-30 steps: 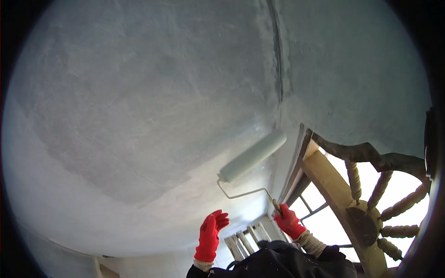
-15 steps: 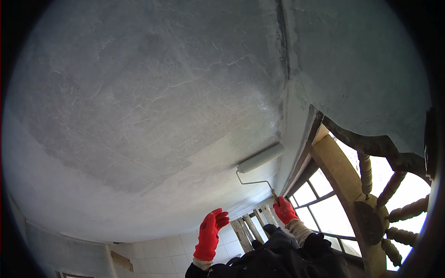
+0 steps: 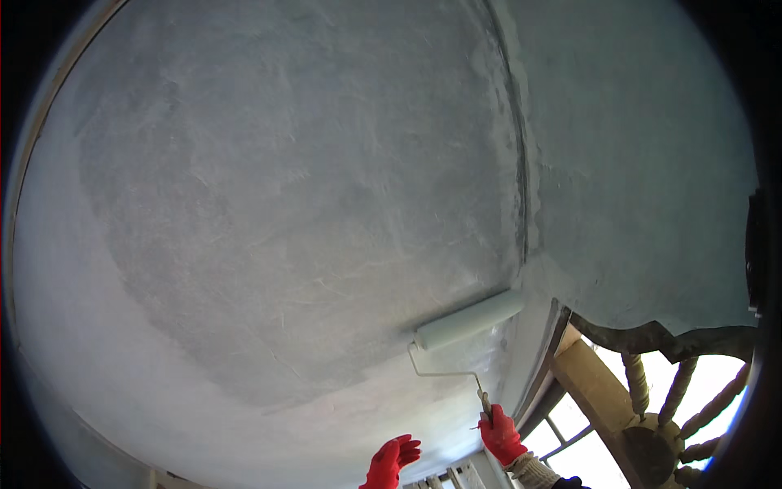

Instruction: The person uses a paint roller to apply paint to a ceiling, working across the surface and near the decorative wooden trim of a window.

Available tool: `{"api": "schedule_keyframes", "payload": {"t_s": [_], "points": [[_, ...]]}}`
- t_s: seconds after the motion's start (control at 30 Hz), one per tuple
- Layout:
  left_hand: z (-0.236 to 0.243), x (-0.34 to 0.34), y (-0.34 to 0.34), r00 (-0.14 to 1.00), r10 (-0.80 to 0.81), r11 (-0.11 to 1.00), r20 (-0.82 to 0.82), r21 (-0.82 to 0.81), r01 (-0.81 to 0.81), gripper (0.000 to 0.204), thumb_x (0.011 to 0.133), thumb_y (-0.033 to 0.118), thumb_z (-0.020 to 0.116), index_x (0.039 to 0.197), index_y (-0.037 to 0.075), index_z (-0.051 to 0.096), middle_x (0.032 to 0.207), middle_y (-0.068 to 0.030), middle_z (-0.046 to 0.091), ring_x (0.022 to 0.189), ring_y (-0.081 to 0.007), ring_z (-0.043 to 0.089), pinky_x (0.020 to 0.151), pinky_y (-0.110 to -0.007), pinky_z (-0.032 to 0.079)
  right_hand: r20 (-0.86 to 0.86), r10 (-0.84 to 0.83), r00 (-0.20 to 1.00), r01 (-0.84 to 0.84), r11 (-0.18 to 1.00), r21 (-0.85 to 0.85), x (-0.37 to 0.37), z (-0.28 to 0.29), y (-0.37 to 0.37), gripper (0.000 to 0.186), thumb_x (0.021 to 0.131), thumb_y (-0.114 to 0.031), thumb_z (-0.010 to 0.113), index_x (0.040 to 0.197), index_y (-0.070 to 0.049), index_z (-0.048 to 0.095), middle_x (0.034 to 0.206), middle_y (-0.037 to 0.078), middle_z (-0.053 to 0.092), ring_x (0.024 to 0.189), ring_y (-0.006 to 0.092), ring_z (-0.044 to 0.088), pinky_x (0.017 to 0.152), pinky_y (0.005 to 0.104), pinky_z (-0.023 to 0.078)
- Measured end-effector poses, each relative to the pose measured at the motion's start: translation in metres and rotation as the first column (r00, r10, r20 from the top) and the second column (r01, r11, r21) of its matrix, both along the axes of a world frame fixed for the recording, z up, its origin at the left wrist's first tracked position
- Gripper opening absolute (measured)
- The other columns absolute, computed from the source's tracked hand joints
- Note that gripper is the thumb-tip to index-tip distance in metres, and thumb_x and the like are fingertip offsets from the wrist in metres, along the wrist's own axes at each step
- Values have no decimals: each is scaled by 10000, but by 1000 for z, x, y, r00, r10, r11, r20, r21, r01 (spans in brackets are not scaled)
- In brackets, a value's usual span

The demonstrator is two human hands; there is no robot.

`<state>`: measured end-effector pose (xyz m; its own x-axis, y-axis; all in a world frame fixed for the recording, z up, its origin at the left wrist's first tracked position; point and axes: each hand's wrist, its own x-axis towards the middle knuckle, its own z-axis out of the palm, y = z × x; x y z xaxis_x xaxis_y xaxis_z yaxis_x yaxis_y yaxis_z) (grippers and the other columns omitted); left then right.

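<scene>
Right hand [image 3: 503, 438], red-gloved, clamped on handle [image 3: 485, 403]; bent wire frame [image 3: 444, 374], pale cylindrical roller [image 3: 470, 321]. Left hand [image 3: 393, 461], also gloved: fingers apart from palm, loosely curved. Ceiling [image 3: 309, 179] mottled grey.

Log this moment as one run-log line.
right hand: gripping paint roller by its handle | left hand: raised, open, empty | roller: at grey surface, contact unclear | lower right: spoked wooden frame
</scene>
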<state>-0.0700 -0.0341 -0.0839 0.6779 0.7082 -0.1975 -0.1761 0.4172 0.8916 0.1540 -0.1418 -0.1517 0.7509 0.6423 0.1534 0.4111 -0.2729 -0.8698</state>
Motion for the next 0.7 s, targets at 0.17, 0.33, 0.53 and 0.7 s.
{"api": "schedule_keyframes", "payload": {"t_s": [0.17,0.33,0.53,0.7], "points": [[17,11,6,997,-53,996,63,75,48,437,958,333,415,1200,-23,487,1054,-139,605,917,-206,591,839,-339,486,215,-7,977,-65,944,325,20,115,37,150,840,-108,553,880,-28,433,632,196,565,619,391,590,508,425,433],[57,42,30,982,-140,966,126,234,108,390,960,279,423,1201,-22,485,1113,-151,578,992,-227,569,894,-351,457,493,-144,858,-147,851,504,51,250,88,133,882,-152,517,883,-35,453,653,165,568,626,380,580,523,432,433],[157,89,33,922,-299,815,247,568,112,359,970,220,400,1229,-22,461,1151,-145,571,1037,-222,559,931,-356,436,515,-172,840,-174,814,555,75,457,111,330,928,-361,427,936,-44,517,779,134,563,680,279,561,587,393,445],[228,112,29,839,-469,577,275,815,55,365,967,176,406,1293,10,410,1248,-144,510,1143,-219,496,963,-349,409,573,-39,818,-389,696,603,79,604,121,312,917,-350,444,847,-49,489,591,18,455,482,123,439,450,298,384]]}}
